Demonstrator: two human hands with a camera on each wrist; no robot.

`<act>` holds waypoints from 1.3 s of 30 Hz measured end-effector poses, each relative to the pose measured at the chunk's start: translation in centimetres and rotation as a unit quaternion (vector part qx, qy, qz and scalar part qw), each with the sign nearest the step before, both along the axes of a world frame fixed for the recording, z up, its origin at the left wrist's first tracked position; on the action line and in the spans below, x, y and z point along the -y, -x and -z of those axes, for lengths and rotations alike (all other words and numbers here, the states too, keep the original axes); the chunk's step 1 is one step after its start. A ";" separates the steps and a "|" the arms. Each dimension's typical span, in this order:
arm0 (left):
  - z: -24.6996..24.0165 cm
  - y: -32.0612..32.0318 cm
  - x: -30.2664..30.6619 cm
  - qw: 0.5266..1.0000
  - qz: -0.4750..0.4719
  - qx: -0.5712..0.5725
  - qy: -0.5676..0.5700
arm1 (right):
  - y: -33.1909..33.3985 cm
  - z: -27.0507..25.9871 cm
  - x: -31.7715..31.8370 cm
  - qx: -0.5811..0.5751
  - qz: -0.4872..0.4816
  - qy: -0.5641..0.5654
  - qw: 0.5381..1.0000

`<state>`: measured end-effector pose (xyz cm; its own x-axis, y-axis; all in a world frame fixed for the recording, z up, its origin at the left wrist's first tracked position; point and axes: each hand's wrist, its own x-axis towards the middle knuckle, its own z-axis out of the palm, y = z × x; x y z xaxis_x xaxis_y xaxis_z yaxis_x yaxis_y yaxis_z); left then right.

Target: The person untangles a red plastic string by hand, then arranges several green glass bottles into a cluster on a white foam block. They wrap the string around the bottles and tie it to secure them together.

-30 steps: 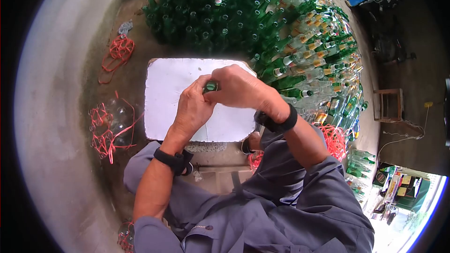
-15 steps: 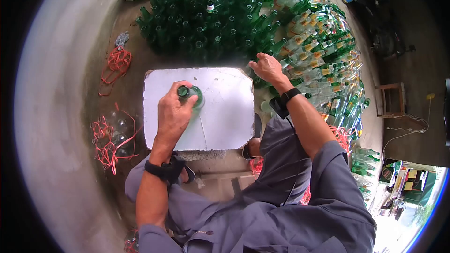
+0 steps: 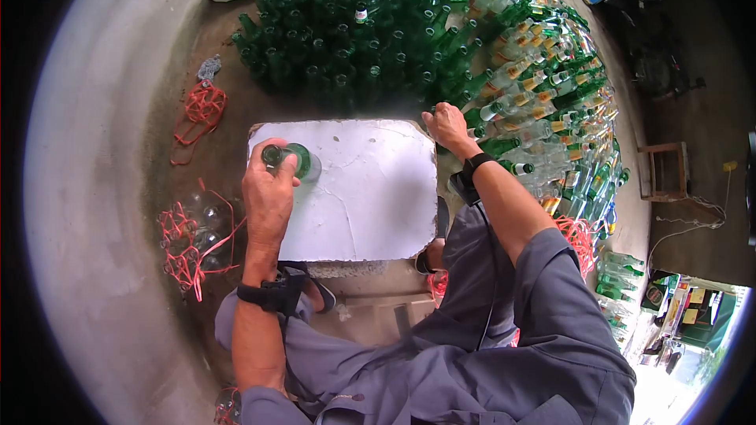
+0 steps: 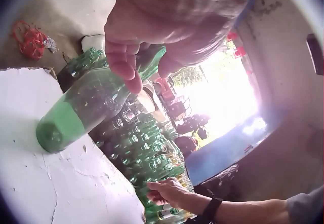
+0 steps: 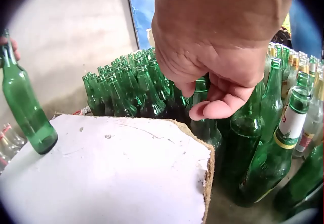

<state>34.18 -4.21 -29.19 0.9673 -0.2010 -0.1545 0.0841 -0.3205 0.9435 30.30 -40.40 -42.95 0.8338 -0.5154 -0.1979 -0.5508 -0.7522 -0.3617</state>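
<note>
Gripping a tall, translucent green glass bottle (image 5: 26,102) by its neck, the left hand (image 3: 268,193) held it tilted at the left of the white, rough-edged board (image 3: 354,212); I couldn't be sure its base touched the surface. I judged the glass stiff, smooth, slippery if wet and likely to chip on a hard knock; whether liquid added weight I couldn't tell. The narrow neck seemed to me the surest hold. The right hand (image 3: 449,126) curled its fingers by the neck of a second green glass bottle (image 5: 201,85), past the board's corner; I couldn't tell whether they gripped it. I saw no label on the tilted bottle. Near the right hand, a green bottle with a white neck label (image 5: 292,124) showed a yellowish band and small red mark, but I could read no brand or writing.
</note>
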 end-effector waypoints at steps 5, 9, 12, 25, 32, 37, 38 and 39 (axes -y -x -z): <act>0.5 -0.2 -0.4 1.000 0.004 0.028 0.010 | 0.2 -0.9 0.7 0.001 0.022 -0.011 1.000; 0.5 -0.1 -0.3 0.999 0.009 0.034 0.009 | -0.1 -2.7 1.9 0.015 0.009 -0.012 1.000; 0.4 0.0 -0.4 0.999 0.010 0.038 0.000 | -0.3 -5.5 1.5 0.027 0.001 0.003 1.000; -0.4 0.2 -0.5 0.998 0.010 0.068 -0.012 | -0.2 -15.5 -0.9 0.140 -0.045 0.125 0.981; -1.5 0.4 -0.3 0.999 0.006 0.053 -0.008 | 0.6 -22.3 -7.1 0.153 -0.081 0.127 0.977; -1.3 0.3 -0.5 0.998 0.005 0.058 0.002 | 0.8 -23.0 -10.2 0.193 -0.116 0.049 0.973; -1.4 0.3 -0.5 0.998 0.006 0.059 0.002 | 0.6 -22.4 -10.5 0.193 -0.116 0.047 0.973; -1.4 0.3 -0.5 0.998 0.008 0.061 0.003 | 0.5 -21.5 -10.8 0.207 -0.136 0.003 0.969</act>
